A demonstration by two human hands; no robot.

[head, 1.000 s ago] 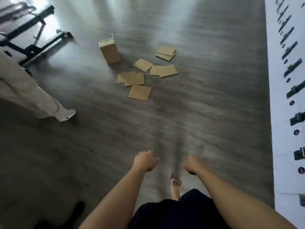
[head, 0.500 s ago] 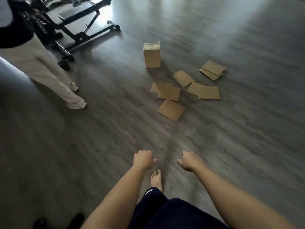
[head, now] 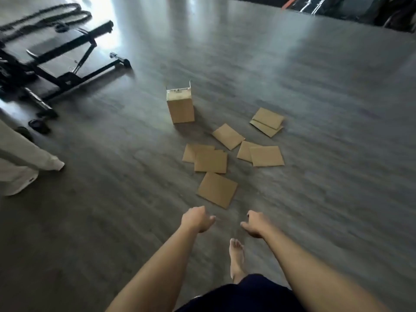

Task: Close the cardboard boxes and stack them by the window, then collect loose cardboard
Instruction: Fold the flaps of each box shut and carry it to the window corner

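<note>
Floor [head: 315, 91]: grey wood-look planks that fill the view, with a pale glare at the far end; the whole picture is a little blurred.
Exercise bench [head: 65, 64]: black frame and pad, far ahead and well to the left of the left hand.
Other person's leg [head: 20, 158]: pale trousers and a light shoe at the left edge, level with the loose sheets and well apart from both hands.
Cardboard box [head: 181, 104]: upright on the floor, well ahead of both hands and a little left of the gap between them; plain brown, taller than wide, its top not closed, with thin flap edges sticking up at the corners.
Loose cardboard sheets [head: 210, 161]: flat brown squares scattered on the floor between the hands and the box, several overlapping in pairs; the farthest pair lies ahead and to the right.
Nearest sheet [head: 218, 190]: lies alone, just ahead of the hands, touched by neither.
Bare foot [head: 236, 257]: on the floor, below and between the two hands.
Left hand [head: 197, 219]: held out over the floor, fingers loosely curled, nothing in it.
Right hand [head: 255, 224]: likewise held out, fingers loosely curled, holding nothing and touching nothing.
</note>
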